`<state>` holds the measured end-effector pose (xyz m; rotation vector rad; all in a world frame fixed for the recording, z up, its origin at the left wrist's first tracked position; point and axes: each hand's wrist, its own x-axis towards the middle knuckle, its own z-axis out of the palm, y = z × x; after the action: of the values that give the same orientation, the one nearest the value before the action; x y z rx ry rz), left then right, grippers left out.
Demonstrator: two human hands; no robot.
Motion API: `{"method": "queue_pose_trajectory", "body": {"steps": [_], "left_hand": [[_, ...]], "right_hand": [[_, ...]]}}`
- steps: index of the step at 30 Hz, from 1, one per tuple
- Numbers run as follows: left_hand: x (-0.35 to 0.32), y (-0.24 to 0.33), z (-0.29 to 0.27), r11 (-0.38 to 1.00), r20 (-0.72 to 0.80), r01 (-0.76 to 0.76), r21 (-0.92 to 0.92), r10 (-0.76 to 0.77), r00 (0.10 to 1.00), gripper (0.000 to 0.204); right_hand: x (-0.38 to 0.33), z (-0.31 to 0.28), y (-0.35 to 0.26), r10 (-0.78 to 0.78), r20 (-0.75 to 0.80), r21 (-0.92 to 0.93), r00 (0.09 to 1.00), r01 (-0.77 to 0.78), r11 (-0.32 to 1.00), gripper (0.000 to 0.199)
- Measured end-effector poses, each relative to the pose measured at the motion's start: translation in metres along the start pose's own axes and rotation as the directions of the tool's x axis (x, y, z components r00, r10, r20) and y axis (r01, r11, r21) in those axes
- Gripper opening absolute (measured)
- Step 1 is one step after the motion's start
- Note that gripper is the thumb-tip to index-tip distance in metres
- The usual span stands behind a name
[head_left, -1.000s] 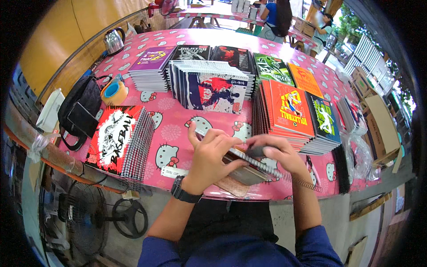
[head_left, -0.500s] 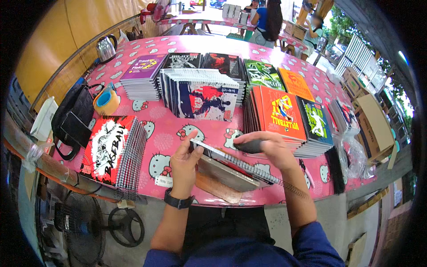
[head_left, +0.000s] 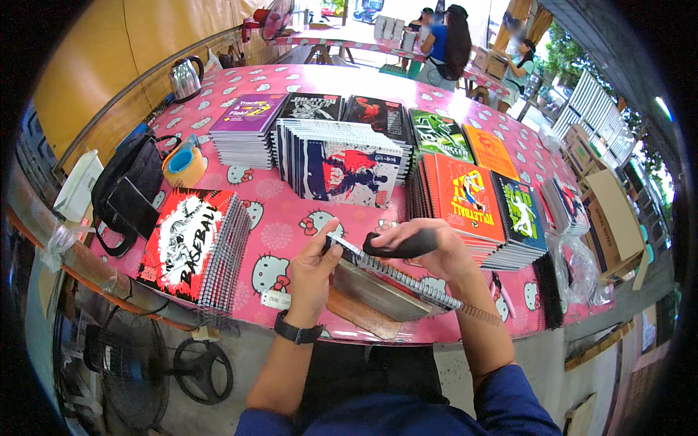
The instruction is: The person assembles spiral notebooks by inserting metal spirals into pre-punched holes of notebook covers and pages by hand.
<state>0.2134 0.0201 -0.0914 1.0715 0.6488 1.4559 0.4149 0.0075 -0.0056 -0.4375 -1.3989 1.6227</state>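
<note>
A notebook (head_left: pixel 414 283) stands tilted, its spine facing up, at the table's front edge. My left hand (head_left: pixel 313 280) pinches its left end between thumb and fingers. A wire coil (head_left: pixel 476 311) runs along the spine and sticks out past the right end, beside my right forearm. My right hand (head_left: pixel 452 251) is closed on a black rounded oblong thing (head_left: pixel 407 245), held just above the spine; its exact kind does not show. Below the notebook are a grey slab (head_left: pixel 378 291) and a brown board (head_left: pixel 360 316).
Baseball notebooks (head_left: pixel 185 243) are stacked at left, near a black bag (head_left: pixel 131 189) and a tape roll (head_left: pixel 185 163). More stacks (head_left: pixel 342 167) fill the middle and right. Black coils (head_left: pixel 549 291) and clear plastic (head_left: pixel 582 269) lie at right. People sit at far tables.
My right hand has moved the black thing leftward along the spine, closer to my left hand. My left hand keeps its hold on the notebook. The whole view has shifted slightly.
</note>
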Motion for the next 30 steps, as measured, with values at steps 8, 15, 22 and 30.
{"method": "queue_pose_trajectory", "body": {"steps": [8, 15, 22, 30], "left_hand": [[0.000, -0.002, 0.004, 0.994, -0.030, 0.011, -0.108, -0.015, 0.999, 0.043], [-0.003, -0.004, -0.001, 0.992, -0.030, 0.065, -0.111, -0.069, 0.997, 0.035], [-0.002, -0.002, -0.001, 1.000, -0.034, 0.009, 0.021, -0.008, 0.999, 0.030], [0.004, 0.030, 0.023, 0.986, 0.135, -0.100, 0.135, 0.082, 0.987, 0.023]], "right_hand": [[0.017, -0.006, 0.008, 0.135, -0.177, -0.728, 0.975, -0.222, 0.649, 0.039], [0.019, -0.015, 0.021, 0.066, -0.104, -0.442, 0.992, -0.106, 0.891, 0.039], [0.015, -0.013, 0.015, 0.025, -0.267, -0.633, 0.963, -0.195, 0.749, 0.031], [-0.084, -0.116, -0.039, -0.517, -0.485, -0.811, 0.706, -0.584, -0.038, 0.033]]}}
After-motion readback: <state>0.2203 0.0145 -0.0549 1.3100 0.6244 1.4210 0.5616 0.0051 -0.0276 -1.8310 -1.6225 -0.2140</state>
